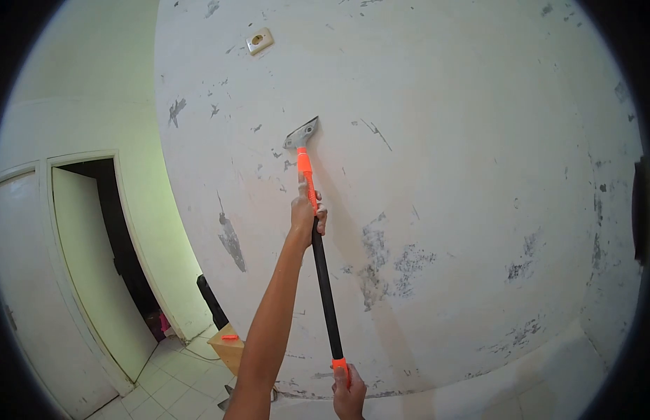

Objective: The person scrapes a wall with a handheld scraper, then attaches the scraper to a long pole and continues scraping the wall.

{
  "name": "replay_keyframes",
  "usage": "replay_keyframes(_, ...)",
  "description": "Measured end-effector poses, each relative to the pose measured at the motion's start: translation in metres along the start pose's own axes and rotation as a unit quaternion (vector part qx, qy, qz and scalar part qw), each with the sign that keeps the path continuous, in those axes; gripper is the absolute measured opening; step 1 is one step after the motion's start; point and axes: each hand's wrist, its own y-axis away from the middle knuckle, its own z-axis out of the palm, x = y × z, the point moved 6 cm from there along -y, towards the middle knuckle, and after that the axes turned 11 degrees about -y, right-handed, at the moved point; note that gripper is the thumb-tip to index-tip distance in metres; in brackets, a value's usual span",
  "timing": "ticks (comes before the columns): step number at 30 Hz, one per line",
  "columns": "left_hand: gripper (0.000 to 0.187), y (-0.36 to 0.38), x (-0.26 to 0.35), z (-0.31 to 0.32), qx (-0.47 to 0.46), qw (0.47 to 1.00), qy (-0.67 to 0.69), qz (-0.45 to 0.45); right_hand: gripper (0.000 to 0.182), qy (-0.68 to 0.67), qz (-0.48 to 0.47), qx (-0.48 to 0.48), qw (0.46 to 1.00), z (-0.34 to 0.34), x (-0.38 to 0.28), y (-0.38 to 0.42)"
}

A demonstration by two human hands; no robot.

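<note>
A long-handled scraper [325, 287] with a grey metal head [302, 133], orange grips and a black shaft slants up across the view. Its head meets the white wall [451, 182], blade edge at the upper right. My left hand [308, 210] is closed round the shaft at the upper orange grip, one finger stretched along it. Lower down, my right hand [349, 393] grips the orange end of the handle, thumb on top. Grey patches [374, 262] of bared surface and small chips mark the wall around the tool.
A wall socket [260, 41] sits above the scraper. On the left are an ajar door [94, 259] and a tiled floor [174, 381]. A wooden box [228, 348] with a small orange item on it stands by the wall's foot. Something dark [641, 210] is at the right edge.
</note>
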Motion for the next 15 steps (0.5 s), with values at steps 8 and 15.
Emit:
replay_keyframes(8, 0.062, 0.003, -0.014, -0.002, -0.019, 0.999, 0.019, -0.026, 0.046, 0.047, -0.029, 0.021, 0.998, 0.002, 0.003, 0.008)
replay_keyframes(15, 0.061, 0.007, -0.020, -0.003, -0.025, 0.999, 0.034, -0.020, 0.042, 0.018, -0.026, 0.029, 0.999, 0.001, 0.001, 0.016)
